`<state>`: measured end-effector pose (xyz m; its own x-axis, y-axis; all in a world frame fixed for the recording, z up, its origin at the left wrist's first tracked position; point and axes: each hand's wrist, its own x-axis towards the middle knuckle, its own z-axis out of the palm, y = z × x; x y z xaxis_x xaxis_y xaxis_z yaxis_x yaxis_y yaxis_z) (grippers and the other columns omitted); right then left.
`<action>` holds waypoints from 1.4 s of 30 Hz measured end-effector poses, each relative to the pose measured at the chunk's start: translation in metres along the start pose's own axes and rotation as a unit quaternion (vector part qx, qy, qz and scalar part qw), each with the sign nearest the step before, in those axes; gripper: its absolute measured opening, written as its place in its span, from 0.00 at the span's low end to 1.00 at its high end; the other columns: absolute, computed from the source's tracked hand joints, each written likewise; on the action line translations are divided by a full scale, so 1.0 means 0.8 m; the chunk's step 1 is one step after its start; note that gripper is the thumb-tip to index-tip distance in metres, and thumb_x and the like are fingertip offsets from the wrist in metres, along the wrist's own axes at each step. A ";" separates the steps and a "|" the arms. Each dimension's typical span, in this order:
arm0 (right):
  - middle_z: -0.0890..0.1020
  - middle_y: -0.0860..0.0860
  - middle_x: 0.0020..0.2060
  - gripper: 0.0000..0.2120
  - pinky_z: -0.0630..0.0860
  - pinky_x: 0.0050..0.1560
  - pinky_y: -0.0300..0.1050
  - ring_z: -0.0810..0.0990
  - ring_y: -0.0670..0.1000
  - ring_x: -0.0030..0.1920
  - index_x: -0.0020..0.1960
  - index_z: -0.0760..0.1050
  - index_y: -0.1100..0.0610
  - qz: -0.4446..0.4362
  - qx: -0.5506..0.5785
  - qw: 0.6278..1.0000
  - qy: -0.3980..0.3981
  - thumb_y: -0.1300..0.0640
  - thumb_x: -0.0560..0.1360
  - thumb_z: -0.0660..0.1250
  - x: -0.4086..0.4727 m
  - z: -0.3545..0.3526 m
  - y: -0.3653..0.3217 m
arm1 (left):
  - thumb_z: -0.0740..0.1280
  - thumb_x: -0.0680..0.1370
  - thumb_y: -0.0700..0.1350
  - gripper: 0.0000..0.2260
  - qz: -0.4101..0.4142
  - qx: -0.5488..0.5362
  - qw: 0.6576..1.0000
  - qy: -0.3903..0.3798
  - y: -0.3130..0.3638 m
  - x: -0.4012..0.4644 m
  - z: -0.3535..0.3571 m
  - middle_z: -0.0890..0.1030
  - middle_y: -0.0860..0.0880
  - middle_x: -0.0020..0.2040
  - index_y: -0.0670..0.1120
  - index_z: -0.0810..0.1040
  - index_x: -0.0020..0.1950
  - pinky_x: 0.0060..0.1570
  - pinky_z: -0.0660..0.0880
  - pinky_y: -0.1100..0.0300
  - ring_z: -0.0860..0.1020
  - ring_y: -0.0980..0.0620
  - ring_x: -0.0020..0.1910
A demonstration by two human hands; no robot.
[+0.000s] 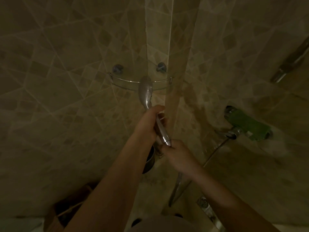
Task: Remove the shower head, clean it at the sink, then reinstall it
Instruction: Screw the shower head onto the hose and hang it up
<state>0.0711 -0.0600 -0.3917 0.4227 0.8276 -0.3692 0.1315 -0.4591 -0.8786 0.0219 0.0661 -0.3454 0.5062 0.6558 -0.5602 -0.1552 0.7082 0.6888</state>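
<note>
A chrome hand-held shower head [145, 91] points up toward the tiled corner, in front of a glass corner shelf [127, 82]. My left hand [148, 122] grips its handle in the middle. My right hand [177, 154] pinches the bottom end of the handle, where the hose joins. The metal hose [177, 186] hangs down below my right hand. The joint itself is hidden by my fingers. The light is dim.
A wall mixer tap with a green body [245, 125] sits on the right wall. A chrome rail [291, 62] runs at the upper right. A metal cup [150, 160] hangs behind my left forearm. A floor drain [203, 202] lies at the bottom right.
</note>
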 end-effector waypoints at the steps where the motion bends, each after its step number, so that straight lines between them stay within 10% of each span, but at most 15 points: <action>1: 0.71 0.47 0.25 0.14 0.62 0.26 0.40 0.69 0.47 0.24 0.32 0.69 0.52 -0.031 -0.106 0.992 0.057 0.54 0.76 0.65 0.004 -0.001 0.004 | 0.72 0.76 0.40 0.07 0.013 0.009 0.999 0.045 -0.003 0.001 0.003 0.75 0.50 0.32 0.45 0.76 0.41 0.31 0.74 0.58 0.74 0.53 0.27; 6: 0.70 0.46 0.20 0.14 0.60 0.21 0.37 0.68 0.41 0.21 0.29 0.65 0.54 -0.057 -0.146 0.987 0.045 0.51 0.70 0.64 0.007 -0.001 0.017 | 0.68 0.74 0.35 0.11 0.037 -0.091 0.991 0.094 -0.014 0.004 -0.006 0.64 0.52 0.25 0.47 0.69 0.38 0.22 0.64 0.62 0.61 0.55 0.20; 19: 0.65 0.48 0.22 0.15 0.56 0.22 0.35 0.61 0.47 0.20 0.26 0.66 0.50 0.075 0.171 0.975 -0.120 0.55 0.68 0.68 -0.023 0.013 0.015 | 0.70 0.76 0.46 0.20 -0.008 -0.160 0.947 -0.278 -0.017 0.009 -0.037 0.64 0.55 0.19 0.51 0.62 0.29 0.17 0.57 0.64 0.56 0.58 0.17; 24: 0.75 0.50 0.29 0.08 0.67 0.32 0.46 0.74 0.50 0.30 0.38 0.73 0.58 -0.047 -0.093 0.987 0.126 0.55 0.73 0.64 0.001 0.017 0.027 | 0.75 0.75 0.42 0.07 0.044 0.010 0.999 0.024 -0.022 0.010 -0.007 0.75 0.49 0.30 0.43 0.79 0.47 0.29 0.75 0.59 0.74 0.53 0.27; 27: 0.76 0.45 0.31 0.05 0.65 0.28 0.38 0.74 0.43 0.30 0.41 0.72 0.51 -0.085 -0.221 0.959 0.155 0.55 0.76 0.65 0.005 0.007 0.038 | 0.69 0.75 0.36 0.04 0.100 -0.042 0.991 0.082 -0.029 0.004 0.007 0.69 0.50 0.27 0.42 0.76 0.45 0.23 0.69 0.62 0.68 0.54 0.21; 36: 0.68 0.49 0.23 0.12 0.61 0.25 0.41 0.66 0.48 0.23 0.32 0.68 0.52 -0.010 0.083 0.993 -0.084 0.52 0.69 0.68 -0.010 0.006 0.024 | 0.67 0.74 0.41 0.19 0.021 -0.112 0.941 -0.318 -0.014 0.009 -0.033 0.59 0.55 0.19 0.51 0.64 0.27 0.20 0.55 0.63 0.55 0.56 0.17; 38: 0.69 0.51 0.24 0.11 0.62 0.25 0.41 0.68 0.50 0.24 0.32 0.69 0.53 0.004 0.116 0.991 -0.065 0.52 0.69 0.68 -0.010 0.011 0.025 | 0.68 0.75 0.43 0.14 0.004 -0.104 0.954 -0.280 -0.014 0.012 -0.025 0.64 0.54 0.20 0.49 0.69 0.32 0.21 0.61 0.62 0.60 0.56 0.18; 42: 0.74 0.47 0.27 0.12 0.66 0.31 0.42 0.72 0.47 0.28 0.35 0.71 0.54 -0.023 -0.035 0.993 0.107 0.55 0.77 0.64 0.009 0.010 0.033 | 0.73 0.77 0.42 0.06 0.042 0.009 0.999 0.030 -0.030 0.012 0.005 0.79 0.47 0.36 0.42 0.79 0.50 0.29 0.77 0.60 0.78 0.53 0.29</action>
<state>0.0707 -0.0638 -0.4199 0.5945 0.7645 -0.2494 0.2149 -0.4499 -0.8669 0.0339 0.0543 -0.3651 0.4401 0.7277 -0.5260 -0.1790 0.6452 0.7428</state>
